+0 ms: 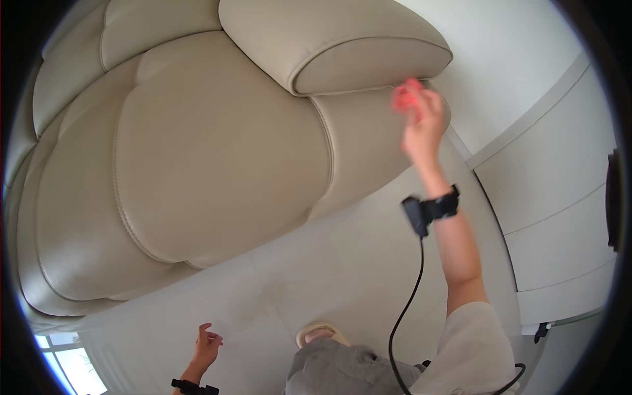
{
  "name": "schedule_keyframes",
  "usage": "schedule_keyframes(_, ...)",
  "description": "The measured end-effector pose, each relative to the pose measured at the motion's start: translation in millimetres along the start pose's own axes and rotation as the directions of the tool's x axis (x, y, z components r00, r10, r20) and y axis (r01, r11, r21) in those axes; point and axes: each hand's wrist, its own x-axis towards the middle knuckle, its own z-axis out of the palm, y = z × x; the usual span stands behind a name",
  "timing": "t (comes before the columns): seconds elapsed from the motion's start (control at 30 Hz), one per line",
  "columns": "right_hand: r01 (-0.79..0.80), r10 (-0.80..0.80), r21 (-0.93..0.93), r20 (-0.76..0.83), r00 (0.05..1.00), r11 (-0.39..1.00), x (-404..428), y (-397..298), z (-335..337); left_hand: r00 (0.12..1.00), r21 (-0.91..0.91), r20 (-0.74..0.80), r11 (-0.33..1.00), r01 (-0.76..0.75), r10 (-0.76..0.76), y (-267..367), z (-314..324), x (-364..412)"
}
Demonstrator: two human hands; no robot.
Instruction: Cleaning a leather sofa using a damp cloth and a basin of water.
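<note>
A crumpled pink-red cloth (pixel 406 98), blurred by motion, is gripped in the fingers of my right hand (pixel 425 126). It is at the lower edge of the rounded front panel on the beige leather sofa's armrest (pixel 370 66); whether it touches the leather I cannot tell. My left hand (pixel 206 345) hangs low over the floor, fingers loosely bent and apart, holding nothing. Stretching left from the armrest is the sofa's wide seat cushion (pixel 222 148).
A black cable (pixel 406 311) runs down from the device strapped on my right wrist (pixel 419 215). White drawers (pixel 548 197) stand at the right beside the wall (pixel 513 64). My slippered foot (pixel 321 333) is on the pale tiled floor (pixel 247 296). A window (pixel 74 363) shows at lower left.
</note>
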Motion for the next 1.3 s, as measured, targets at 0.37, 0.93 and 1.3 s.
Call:
schedule_keyframes(0.37, -0.105, 0.103, -0.006, -0.14, 0.985, 0.994, -4, 15, -5, 0.99, 0.051, -0.032, 0.99, -0.134, 0.135, -21, -9, -10)
schedule_keyframes(0.93, -0.546, 0.754, 0.581, 0.638, -0.156, -0.604, -287, 57, 119, 0.992, 0.093, -0.063, 0.99, -0.104, 0.11, 20, -10, -14)
schedule_keyframes(1.3, -0.386, 0.355, 0.243, 0.901, -0.251, -0.89, -293, -107, 115, 0.999, 0.075, -0.052, 0.997, 0.018, -0.015, -8, -23, -25)
